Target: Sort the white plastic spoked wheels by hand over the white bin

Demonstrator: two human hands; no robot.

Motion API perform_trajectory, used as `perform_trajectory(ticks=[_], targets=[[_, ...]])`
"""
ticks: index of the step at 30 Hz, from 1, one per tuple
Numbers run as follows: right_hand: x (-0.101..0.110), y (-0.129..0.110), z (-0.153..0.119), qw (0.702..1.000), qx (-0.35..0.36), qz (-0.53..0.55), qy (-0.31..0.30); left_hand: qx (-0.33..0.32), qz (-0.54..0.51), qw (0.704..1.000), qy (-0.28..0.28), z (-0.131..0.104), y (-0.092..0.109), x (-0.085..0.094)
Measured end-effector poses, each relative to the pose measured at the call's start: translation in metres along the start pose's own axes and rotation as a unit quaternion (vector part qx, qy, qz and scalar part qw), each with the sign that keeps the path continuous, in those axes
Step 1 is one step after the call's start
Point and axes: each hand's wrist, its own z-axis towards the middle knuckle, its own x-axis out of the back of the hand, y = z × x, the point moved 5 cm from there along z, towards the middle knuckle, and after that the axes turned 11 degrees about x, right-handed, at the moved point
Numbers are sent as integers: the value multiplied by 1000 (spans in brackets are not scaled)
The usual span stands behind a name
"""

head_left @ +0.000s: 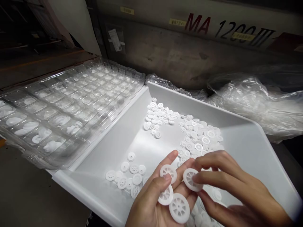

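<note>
Beyond the left hand (151, 198) cupping white wheels (179, 208) and the right hand (227, 183) pinching one, a machine (151, 47) reads "MA 1200 III"

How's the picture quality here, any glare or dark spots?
Head view: dim upper left corner; bright sheen on the grey plastic bin's floor; glints on the crumpled clear plastic bag; reflections across the clear compartmented plastic tray partly hide its contents.

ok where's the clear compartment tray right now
In the head view, the clear compartment tray is at left, along the left edge of the grey bin that holds the white wheels.
</note>
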Motion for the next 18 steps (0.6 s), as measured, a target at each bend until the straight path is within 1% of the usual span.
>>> perform_trajectory(ticks=[2,5,8,13,18], targets=[[0,-1,-5,1000,-15,6,18,-6,0,1000,-27,-1,1,0],[-2,-3,-10,999,-39,15,16,-15,-4,999,-50,-1,1,0],[-3,-3,-12,999,-35,18,18,-18,-5,999,-49,0,0,0],[-7,1,-12,999,0,12,34,-28,-27,998,-58,0,-1,0],[-6,3,-10,997,-54,22,54,-24,-35,997,-61,2,-1,3]])
